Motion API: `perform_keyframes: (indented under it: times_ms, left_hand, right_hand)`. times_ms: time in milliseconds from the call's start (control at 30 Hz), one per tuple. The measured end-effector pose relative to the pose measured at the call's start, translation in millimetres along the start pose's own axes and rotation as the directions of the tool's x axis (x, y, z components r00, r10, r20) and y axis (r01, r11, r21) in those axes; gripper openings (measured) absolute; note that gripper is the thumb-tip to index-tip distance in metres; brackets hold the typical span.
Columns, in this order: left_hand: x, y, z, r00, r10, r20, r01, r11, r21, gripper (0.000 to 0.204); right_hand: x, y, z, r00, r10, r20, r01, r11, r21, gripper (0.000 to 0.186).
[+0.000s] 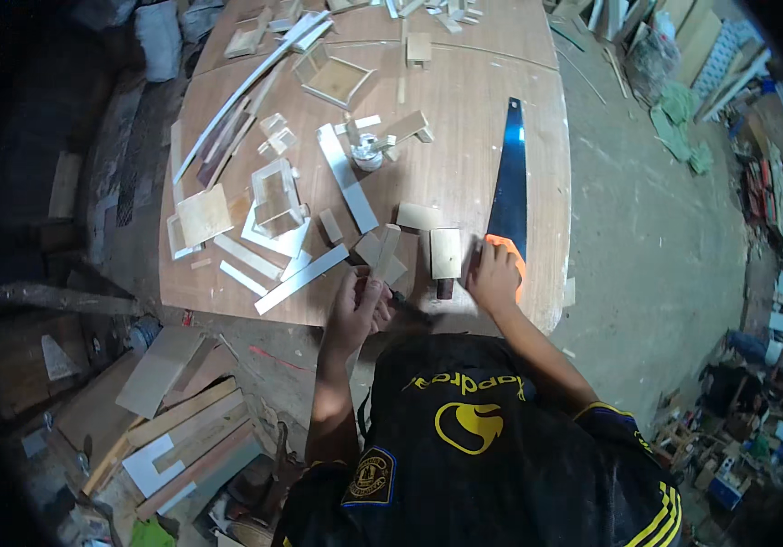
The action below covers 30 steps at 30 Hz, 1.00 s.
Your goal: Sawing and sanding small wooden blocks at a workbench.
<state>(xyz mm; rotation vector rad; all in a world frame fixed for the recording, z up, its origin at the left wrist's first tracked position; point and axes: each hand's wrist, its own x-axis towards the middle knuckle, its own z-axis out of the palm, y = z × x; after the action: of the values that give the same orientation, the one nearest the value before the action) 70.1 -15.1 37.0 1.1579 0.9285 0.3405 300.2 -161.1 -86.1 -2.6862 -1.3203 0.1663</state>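
The left hand pinches a wooden strip, while the right hand touches the saw, grip unclear; this hand should better avoid the blade lying ahead of it.

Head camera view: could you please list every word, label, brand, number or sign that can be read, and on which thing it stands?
Black short-sleeved shirt: large yellow lettering beside a yellow rounded emblem; I do not copy the wording.
Dark badge with blue-and-yellow edging on the shirt: its lettering is too small to read.
Long dark-bladed saw with orange handle: no readable text.
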Motion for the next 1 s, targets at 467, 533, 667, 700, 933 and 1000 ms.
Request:
perform_keyframes:
  times_ms: [467, 533, 667, 700, 933, 1000]
  left_hand:
    - [-18.3, 34.5, 30.9, 0.991, 0.128, -0.030, -0.123, 0.982, 0.145, 0.023]
    - [-17.3, 33.1, 44.2, 0.991, 0.130, -0.024, -0.124, 0.975, 0.184, 0.022]
    - [-32.4, 61.2, 101.2, 0.978, 0.036, 0.208, -0.059, 0.993, 0.102, 0.028]
    - [-40.5, 71.3, 115.7, 0.970, 0.038, 0.241, -0.067, 0.991, 0.113, 0.028]
    - [-64.7, 93.3, 213.1, 0.871, 0.150, 0.467, -0.322, 0.893, 0.314, 0.033]
    - [-73.3, 93.5, 239.0, 0.840, 0.124, 0.528, -0.329, 0.890, 0.314, 0.034]
  right_hand:
    - [13.8, -10.4, -41.7, 0.831, -0.033, 0.555, -0.520, 0.309, 0.796, 0.041]
    - [-10.5, -11.4, -130.9, 0.787, -0.165, 0.594, -0.617, -0.204, 0.760, 0.035]
    - [-58.6, 33.5, -195.5, 0.859, -0.327, 0.393, -0.459, -0.157, 0.874, 0.035]
    - [-67.3, 35.8, -213.3, 0.950, -0.226, 0.216, -0.199, 0.096, 0.975, 0.033]
    - [-130.2, 105.5, -266.4, 0.982, 0.175, 0.075, -0.130, 0.326, 0.936, 0.031]
    - [-149.6, 129.0, -258.4, 0.979, 0.203, 0.010, -0.059, 0.240, 0.969, 0.030]
